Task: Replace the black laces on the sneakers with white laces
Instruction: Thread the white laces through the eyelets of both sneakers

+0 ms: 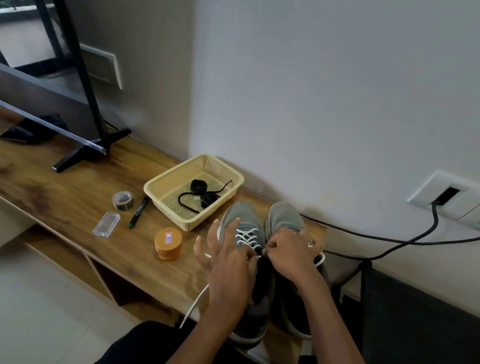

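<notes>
Standing at the left of the wooden counter [54, 192], a black screen stand [88, 148] gives way to a clear case [106, 224], tape roll [123, 200], marker [138, 212], orange jar [168, 243] and a cream basket [154, 195] holding coiled black laces [202, 192]. Beside it, toes to the pale wall, the grey left sneaker [242, 216] shows a white lace [249, 236] crisscrossed partway, next to the right sneaker [284, 213]. The left grip [226, 257] is splayed, thumb and forefinger at the lace; whether they pinch cannot be told. The right grip [290, 251] is curled, pinching the lace. A wall socket [462, 199] sits far right
</notes>
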A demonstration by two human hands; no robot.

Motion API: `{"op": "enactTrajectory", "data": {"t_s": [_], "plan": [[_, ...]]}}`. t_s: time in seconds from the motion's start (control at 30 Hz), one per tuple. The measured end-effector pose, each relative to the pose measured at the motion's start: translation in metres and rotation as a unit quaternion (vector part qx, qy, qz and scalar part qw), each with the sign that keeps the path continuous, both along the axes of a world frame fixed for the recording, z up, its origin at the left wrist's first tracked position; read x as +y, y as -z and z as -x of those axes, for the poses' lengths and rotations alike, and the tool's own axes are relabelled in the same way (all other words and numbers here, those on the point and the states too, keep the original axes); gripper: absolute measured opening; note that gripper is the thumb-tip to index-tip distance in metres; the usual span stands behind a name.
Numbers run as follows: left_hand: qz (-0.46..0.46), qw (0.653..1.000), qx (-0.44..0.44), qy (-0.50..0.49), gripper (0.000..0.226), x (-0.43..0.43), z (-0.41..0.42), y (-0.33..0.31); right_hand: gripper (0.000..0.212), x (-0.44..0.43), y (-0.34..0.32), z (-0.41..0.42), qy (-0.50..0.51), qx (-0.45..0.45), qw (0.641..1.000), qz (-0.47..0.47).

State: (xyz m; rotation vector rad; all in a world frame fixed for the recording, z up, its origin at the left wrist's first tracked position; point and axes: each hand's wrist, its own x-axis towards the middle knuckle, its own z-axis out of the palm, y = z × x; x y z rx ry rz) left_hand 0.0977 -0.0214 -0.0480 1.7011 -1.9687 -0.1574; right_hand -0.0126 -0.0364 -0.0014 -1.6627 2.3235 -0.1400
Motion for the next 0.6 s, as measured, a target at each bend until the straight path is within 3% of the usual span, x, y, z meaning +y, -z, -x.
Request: {"op": "enactTrajectory", "data": {"t_s": [0.23,0.33,0.6], "plan": [[0.008,0.994,0.106,-0.028,0.014,-0.002,0.009,0.010,0.026,-0.002,0.006,0.005,0.020,-0.045,0.999,0.004],[-0.030,0.989,0.141,-0.028,0.002,0.000,0.011,0.009,0.018,-0.003,0.009,0.006,0.025,-0.054,0.998,0.015],[-0.029,0.993,0.116,-0.009,0.009,0.002,0.013,0.008,0.019,0.001,0.001,0.005,0.013,-0.073,0.997,0.001]]}}
